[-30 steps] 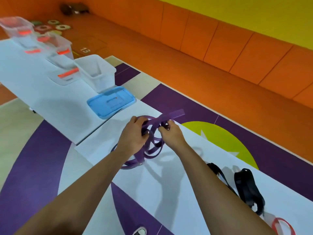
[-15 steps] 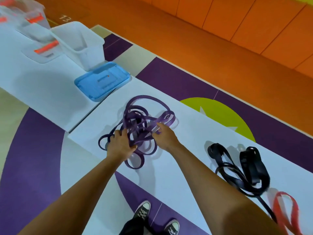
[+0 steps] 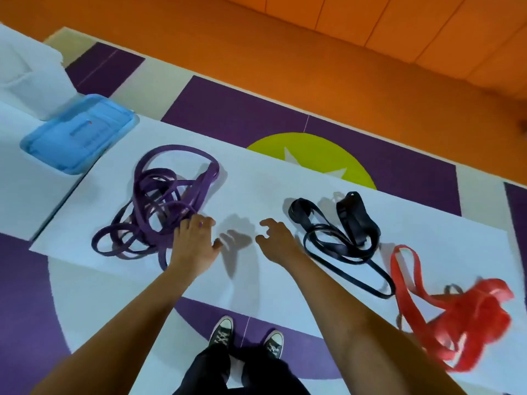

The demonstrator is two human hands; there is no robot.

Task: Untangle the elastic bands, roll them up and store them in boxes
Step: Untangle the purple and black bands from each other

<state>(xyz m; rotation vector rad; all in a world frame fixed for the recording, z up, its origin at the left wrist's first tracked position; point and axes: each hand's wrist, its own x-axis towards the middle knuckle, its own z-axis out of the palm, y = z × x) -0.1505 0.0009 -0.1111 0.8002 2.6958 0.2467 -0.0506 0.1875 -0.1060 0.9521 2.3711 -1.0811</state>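
Observation:
A tangled purple elastic band lies in loose loops on the white table. My left hand hovers at the tangle's right edge with relaxed fingers, holding nothing. My right hand hangs over bare table between the purple band and a tangled black band, fingers loosely curled and empty. A red band lies bunched at the right. A clear plastic box stands at the far left with its blue lid lying beside it.
The table's near edge runs just in front of my shoes. Beyond the far edge is a purple, green and orange floor mat and an orange padded wall.
Both hands have let go of the purple band, which now lies in a heap on the table. My right hand has moved right toward the black band. The view has tilted down and right.

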